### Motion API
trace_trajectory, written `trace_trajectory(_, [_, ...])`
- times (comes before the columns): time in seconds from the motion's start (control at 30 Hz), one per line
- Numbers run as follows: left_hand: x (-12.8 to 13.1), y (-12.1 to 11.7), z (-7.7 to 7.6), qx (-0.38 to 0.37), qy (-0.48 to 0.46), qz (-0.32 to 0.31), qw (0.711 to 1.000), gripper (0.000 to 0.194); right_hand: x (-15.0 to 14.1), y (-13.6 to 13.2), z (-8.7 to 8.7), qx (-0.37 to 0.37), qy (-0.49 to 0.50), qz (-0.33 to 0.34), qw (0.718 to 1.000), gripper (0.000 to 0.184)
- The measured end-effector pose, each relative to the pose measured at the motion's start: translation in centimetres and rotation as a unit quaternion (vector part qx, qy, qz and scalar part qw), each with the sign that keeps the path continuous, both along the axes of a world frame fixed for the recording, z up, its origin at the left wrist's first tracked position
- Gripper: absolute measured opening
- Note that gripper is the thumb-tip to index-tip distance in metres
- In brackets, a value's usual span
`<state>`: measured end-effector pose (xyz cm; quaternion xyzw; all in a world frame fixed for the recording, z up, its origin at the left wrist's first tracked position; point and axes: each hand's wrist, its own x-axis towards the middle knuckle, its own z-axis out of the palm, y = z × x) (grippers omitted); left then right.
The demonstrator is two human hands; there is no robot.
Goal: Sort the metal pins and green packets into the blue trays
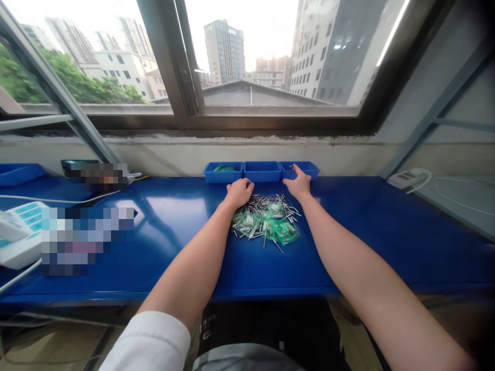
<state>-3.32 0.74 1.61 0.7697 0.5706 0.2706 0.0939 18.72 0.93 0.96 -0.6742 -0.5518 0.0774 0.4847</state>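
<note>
A heap of thin metal pins (256, 205) lies on the blue table, mixed with crumpled green plastic bags (284, 233). My left hand (240, 192) is at the heap's far left edge, just in front of the bins, its fingers curled; whatever they may hold is hidden. My right hand (300, 184) reaches to the right blue bin (314, 171), thumb and forefinger spread apart, with the forefinger over the bin's front rim. The middle blue bin (263, 176) stands between it and the left blue bin (224, 177), which has green plastic in it.
The bins stand in a row against the wall below a window (270, 123). On the left of the blue table (174, 247) are a white power strip (23, 242), cables and blurred-out items. A white device (410, 178) with a cable sits at the right, beside a metal frame.
</note>
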Motion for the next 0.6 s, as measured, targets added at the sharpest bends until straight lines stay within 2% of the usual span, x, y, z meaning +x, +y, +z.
trace_trajectory(0.17, [-0.2,0.2,-0.3,0.006,0.001,-0.003,1.000,0.027,-0.3,0.0,-0.1,0.023,-0.012,-0.003,1.000,0.073])
trace_trajectory(0.3, [-0.3,0.3,-0.3,0.003,0.029,-0.018,0.999,0.027,-0.3,0.1,-0.2,0.076,-0.025,0.003,0.997,0.056])
trace_trajectory(0.43, [-0.3,-0.1,-0.1,-0.001,0.047,-0.049,0.998,0.026,-0.8,-0.1,-0.3,0.064,-0.029,0.095,0.993,0.030])
trace_trajectory(0.6, [-0.2,-0.8,0.4,-0.024,0.059,-0.063,0.996,0.023,-2.2,-0.9,-0.2,-0.006,-0.087,0.216,0.972,0.026])
